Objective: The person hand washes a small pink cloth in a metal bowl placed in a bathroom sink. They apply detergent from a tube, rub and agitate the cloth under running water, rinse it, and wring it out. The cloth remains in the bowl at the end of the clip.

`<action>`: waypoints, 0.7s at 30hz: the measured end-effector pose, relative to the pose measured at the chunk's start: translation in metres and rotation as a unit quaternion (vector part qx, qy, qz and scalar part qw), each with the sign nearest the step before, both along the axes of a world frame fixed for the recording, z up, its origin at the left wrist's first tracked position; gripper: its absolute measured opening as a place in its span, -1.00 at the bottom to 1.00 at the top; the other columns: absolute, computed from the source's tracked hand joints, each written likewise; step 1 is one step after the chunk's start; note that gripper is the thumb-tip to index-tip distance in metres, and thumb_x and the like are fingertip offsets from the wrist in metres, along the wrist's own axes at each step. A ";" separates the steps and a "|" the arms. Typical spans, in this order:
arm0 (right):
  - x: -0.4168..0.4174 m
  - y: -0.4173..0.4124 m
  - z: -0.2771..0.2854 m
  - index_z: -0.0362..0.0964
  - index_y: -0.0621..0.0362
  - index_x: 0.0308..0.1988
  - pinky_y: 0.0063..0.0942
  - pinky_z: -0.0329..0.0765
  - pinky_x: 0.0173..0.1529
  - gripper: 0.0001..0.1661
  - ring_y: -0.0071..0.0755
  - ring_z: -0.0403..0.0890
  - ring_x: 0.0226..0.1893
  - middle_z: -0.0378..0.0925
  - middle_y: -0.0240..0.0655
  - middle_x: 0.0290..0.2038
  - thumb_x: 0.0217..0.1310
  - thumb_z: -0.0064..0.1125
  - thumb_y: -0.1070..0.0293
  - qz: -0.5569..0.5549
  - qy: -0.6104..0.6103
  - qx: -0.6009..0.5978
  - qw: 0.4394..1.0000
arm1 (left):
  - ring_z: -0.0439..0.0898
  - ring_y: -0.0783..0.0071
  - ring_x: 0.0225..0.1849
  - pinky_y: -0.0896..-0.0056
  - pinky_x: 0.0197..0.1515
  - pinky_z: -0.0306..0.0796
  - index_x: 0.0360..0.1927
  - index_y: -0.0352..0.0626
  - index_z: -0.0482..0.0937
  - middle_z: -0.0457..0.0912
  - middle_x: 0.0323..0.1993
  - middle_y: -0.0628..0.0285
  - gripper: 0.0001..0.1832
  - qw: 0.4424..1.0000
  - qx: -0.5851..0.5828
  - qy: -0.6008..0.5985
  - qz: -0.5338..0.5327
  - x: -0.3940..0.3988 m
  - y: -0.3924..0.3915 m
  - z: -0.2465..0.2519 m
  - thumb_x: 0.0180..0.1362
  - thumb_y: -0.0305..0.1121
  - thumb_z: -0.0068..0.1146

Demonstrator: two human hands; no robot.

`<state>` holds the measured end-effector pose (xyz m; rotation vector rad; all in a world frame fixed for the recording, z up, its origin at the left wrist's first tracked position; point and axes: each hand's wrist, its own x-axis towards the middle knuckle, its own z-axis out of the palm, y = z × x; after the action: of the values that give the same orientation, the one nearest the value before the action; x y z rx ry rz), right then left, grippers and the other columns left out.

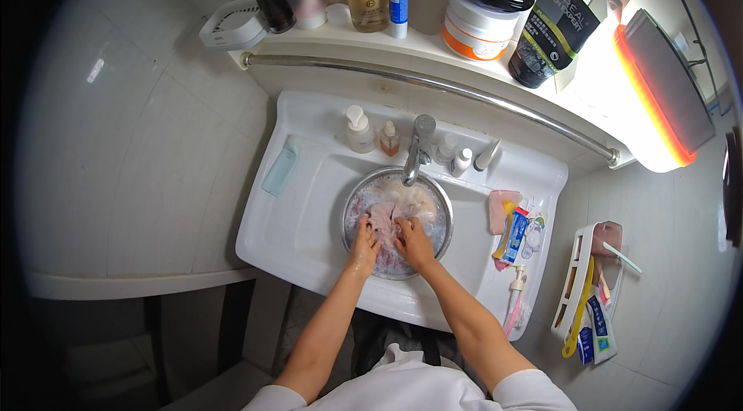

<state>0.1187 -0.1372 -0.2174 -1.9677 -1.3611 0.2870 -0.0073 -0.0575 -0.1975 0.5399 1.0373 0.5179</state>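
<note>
A round metal basin (445, 248) of soapy water sits in the white washbasin (316, 208), below the chrome faucet (419, 147). In the suds a wet pink cloth (384, 222) lies bunched between my hands, with cream-coloured fabric (421, 202) behind it. My left hand (364, 248) touches the cloth's left side with its fingers apart; whether it grips the cloth is unclear. At the cloth's right edge, my right hand (414, 241) has its fingers bent and holds the fabric. Some pink fabric shows under the foam near my wrists.
A pump bottle (360, 131) and several small bottles line the washbasin's back ledge. A light-blue tube (281, 168) lies at left, a toothpaste tube (513, 235) at right. Above runs a metal rail (429, 83) under a shelf of toiletries. A wall-mounted holder (574, 283) stands at far right.
</note>
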 end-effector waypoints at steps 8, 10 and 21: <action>-0.029 0.036 0.003 0.38 0.12 -0.15 -0.56 0.44 -0.32 -0.78 -0.54 0.48 -0.41 0.46 -0.39 -0.41 0.16 0.01 0.36 -0.116 0.517 0.003 0.848 | 0.46 0.21 -0.01 0.23 0.01 0.39 0.11 -0.13 0.30 0.46 -0.02 0.12 -0.29 0.987 -0.116 -0.063 0.090 0.027 0.011 0.016 0.13 0.27 -0.20; -0.044 0.025 0.060 0.40 0.14 -0.16 -0.54 0.45 -0.29 -0.77 -0.51 0.50 -0.40 0.51 -0.34 -0.36 0.15 0.04 0.36 0.005 0.505 0.034 0.862 | 0.46 0.27 -0.03 0.26 0.00 0.40 0.09 -0.13 0.33 0.46 -0.04 0.14 -0.35 0.988 -0.131 -0.074 0.035 0.010 0.024 0.030 0.14 0.20 -0.14; -0.011 0.050 0.081 0.44 0.19 -0.55 -0.14 0.40 -0.46 -0.67 0.15 0.50 -0.56 0.48 0.02 -0.59 0.08 0.08 0.16 -0.164 0.153 -0.038 0.974 | 0.55 0.42 -0.26 0.41 -0.16 0.43 -0.12 -0.10 0.48 0.57 -0.28 0.29 -0.66 0.978 -0.131 -0.137 0.082 0.045 0.000 0.032 0.19 -0.09 -0.06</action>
<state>0.1076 -0.0874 -0.1367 -2.0704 -0.8273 0.4687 0.0382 -0.0576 -0.1652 0.1433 0.8708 0.5734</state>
